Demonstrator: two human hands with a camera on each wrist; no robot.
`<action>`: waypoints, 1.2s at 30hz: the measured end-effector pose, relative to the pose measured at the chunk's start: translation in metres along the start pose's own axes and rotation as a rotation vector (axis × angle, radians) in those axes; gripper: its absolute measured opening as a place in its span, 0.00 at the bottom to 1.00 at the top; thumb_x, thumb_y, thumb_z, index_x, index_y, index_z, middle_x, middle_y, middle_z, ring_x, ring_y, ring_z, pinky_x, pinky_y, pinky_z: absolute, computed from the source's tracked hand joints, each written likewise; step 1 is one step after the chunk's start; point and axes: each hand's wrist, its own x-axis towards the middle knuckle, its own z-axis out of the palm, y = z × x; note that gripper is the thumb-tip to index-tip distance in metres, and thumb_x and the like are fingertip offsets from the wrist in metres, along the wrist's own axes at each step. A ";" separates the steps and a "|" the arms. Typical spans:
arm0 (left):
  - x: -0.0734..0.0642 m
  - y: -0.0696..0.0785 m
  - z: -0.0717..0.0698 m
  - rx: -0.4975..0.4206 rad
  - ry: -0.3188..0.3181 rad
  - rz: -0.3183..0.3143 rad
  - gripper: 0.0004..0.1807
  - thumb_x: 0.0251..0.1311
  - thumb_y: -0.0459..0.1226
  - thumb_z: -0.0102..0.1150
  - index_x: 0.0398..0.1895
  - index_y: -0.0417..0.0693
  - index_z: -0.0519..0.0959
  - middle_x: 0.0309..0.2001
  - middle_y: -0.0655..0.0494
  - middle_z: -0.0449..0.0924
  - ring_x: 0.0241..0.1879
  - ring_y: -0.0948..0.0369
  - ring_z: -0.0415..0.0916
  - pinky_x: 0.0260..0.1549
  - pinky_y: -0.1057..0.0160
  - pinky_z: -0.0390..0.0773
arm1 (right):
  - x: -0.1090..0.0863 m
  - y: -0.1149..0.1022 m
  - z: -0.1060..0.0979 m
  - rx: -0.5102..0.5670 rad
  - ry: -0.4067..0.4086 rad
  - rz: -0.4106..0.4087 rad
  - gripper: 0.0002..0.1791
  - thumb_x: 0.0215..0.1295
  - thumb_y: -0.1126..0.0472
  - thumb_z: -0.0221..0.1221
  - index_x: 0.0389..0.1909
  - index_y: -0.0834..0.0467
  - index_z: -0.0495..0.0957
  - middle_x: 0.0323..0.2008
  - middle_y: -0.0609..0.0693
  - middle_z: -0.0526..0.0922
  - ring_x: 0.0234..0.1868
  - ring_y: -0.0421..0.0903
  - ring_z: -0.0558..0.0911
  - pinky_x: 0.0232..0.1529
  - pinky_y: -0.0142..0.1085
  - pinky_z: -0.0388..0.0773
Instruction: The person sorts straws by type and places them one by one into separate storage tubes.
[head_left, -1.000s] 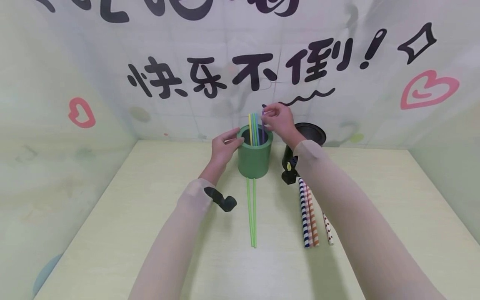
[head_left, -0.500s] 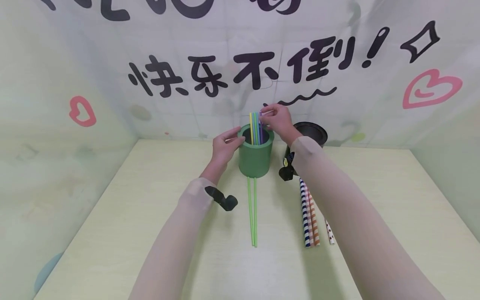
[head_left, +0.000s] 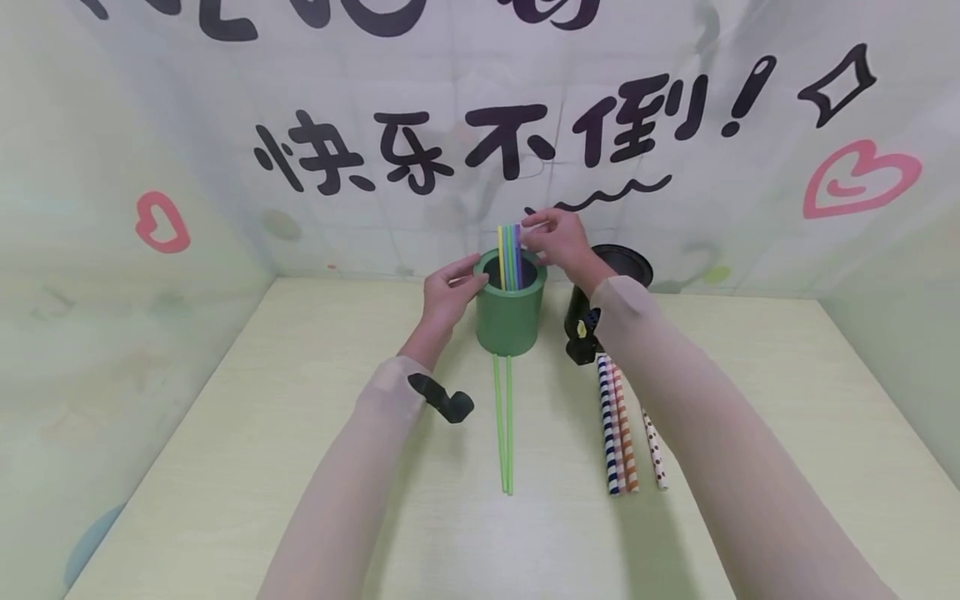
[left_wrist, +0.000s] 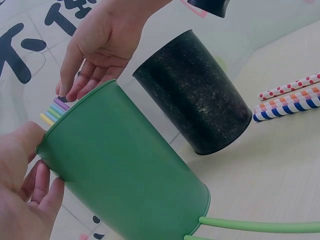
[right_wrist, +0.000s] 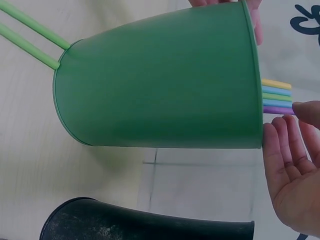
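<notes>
Head view: a green container (head_left: 508, 323) stands upright near the back of a pale tabletop (head_left: 240, 433), between the person's two hands. The left hand (head_left: 450, 293) holds the container at its rim, fingers curved against its side. The right hand (head_left: 558, 242) is raised at the opposite side of the mouth, thumb touching the upper end of a purple straw (right_wrist: 277, 110). The other fingers partly cover the contact, so I cannot tell whether this hand pinches the straw or merely touches it.

The purple straw stands inside the container, at the right-hand end of a close row with a yellow straw (right_wrist: 276, 84), two blue ones and a green one, their tops rising above the rim. Two light-green straws (head_left: 510, 425) lie on the tabletop in front of the container. A black container (left_wrist: 195, 92) stands upright to the right, apart from the green one. In front of it lie striped straws (head_left: 607, 425) and a red-dotted straw (head_left: 657, 454), partly beside the right sleeve (head_left: 720, 433).
</notes>
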 end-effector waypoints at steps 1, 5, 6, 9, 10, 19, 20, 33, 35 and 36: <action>0.000 0.000 0.000 0.002 0.003 0.000 0.22 0.54 0.33 0.63 0.54 0.47 0.76 0.51 0.50 0.75 0.48 0.57 0.73 0.44 0.69 0.78 | -0.002 0.000 -0.001 -0.006 -0.011 -0.004 0.16 0.58 0.67 0.58 0.49 0.62 0.73 0.38 0.56 0.75 0.40 0.50 0.77 0.40 0.40 0.82; -0.001 0.000 0.000 0.003 0.006 -0.006 0.22 0.54 0.33 0.63 0.54 0.48 0.76 0.51 0.51 0.74 0.49 0.58 0.73 0.44 0.69 0.78 | -0.010 -0.001 -0.005 -0.026 -0.060 -0.016 0.16 0.59 0.68 0.58 0.49 0.62 0.73 0.39 0.56 0.75 0.42 0.50 0.77 0.41 0.42 0.82; -0.001 0.000 0.000 0.000 0.005 -0.009 0.22 0.54 0.33 0.63 0.54 0.48 0.76 0.52 0.51 0.74 0.49 0.57 0.72 0.44 0.69 0.78 | -0.013 -0.001 -0.005 -0.027 -0.072 -0.022 0.16 0.59 0.68 0.58 0.49 0.62 0.73 0.39 0.56 0.75 0.42 0.50 0.77 0.41 0.43 0.82; -0.001 0.001 0.000 0.002 0.005 -0.013 0.22 0.54 0.34 0.63 0.55 0.49 0.75 0.52 0.51 0.74 0.49 0.57 0.72 0.44 0.69 0.78 | -0.021 -0.001 -0.006 -0.027 -0.110 -0.041 0.16 0.59 0.67 0.58 0.49 0.62 0.73 0.40 0.58 0.77 0.43 0.51 0.77 0.40 0.44 0.82; -0.001 0.001 0.000 0.001 0.005 -0.014 0.22 0.54 0.34 0.62 0.55 0.49 0.75 0.52 0.51 0.74 0.49 0.57 0.72 0.44 0.69 0.78 | -0.024 -0.001 -0.006 -0.031 -0.125 -0.047 0.16 0.59 0.67 0.58 0.49 0.63 0.73 0.41 0.59 0.77 0.42 0.52 0.78 0.40 0.44 0.82; -0.001 0.000 0.001 0.017 0.003 -0.021 0.22 0.54 0.34 0.62 0.55 0.50 0.75 0.51 0.51 0.74 0.49 0.58 0.72 0.44 0.70 0.77 | -0.055 0.016 -0.005 -0.080 -0.264 -0.101 0.16 0.60 0.66 0.57 0.49 0.66 0.74 0.37 0.58 0.77 0.40 0.52 0.78 0.40 0.50 0.81; -0.001 0.000 0.001 0.025 0.005 -0.023 0.22 0.54 0.35 0.62 0.55 0.51 0.75 0.51 0.52 0.74 0.49 0.58 0.72 0.44 0.70 0.77 | -0.058 0.019 -0.006 -0.081 -0.280 -0.105 0.16 0.60 0.66 0.58 0.48 0.66 0.74 0.38 0.58 0.77 0.40 0.53 0.77 0.39 0.50 0.81; 0.000 0.000 0.001 0.032 0.014 -0.030 0.22 0.54 0.35 0.62 0.55 0.51 0.76 0.48 0.52 0.75 0.47 0.58 0.72 0.44 0.69 0.78 | -0.080 0.071 0.002 -0.092 -0.341 -0.003 0.16 0.60 0.65 0.58 0.48 0.66 0.73 0.42 0.68 0.75 0.39 0.55 0.78 0.41 0.51 0.80; 0.000 -0.001 0.001 0.032 0.013 -0.030 0.22 0.54 0.35 0.62 0.55 0.51 0.76 0.49 0.51 0.75 0.47 0.58 0.72 0.45 0.69 0.78 | -0.082 0.079 0.008 -0.081 -0.340 0.023 0.15 0.59 0.65 0.58 0.47 0.66 0.73 0.42 0.67 0.75 0.38 0.55 0.78 0.41 0.51 0.80; 0.000 -0.001 0.001 0.032 0.014 -0.029 0.22 0.54 0.35 0.62 0.55 0.51 0.76 0.49 0.51 0.75 0.47 0.58 0.72 0.45 0.69 0.78 | -0.082 0.083 0.012 -0.079 -0.341 0.034 0.15 0.60 0.66 0.58 0.47 0.66 0.73 0.41 0.67 0.76 0.38 0.55 0.78 0.40 0.50 0.81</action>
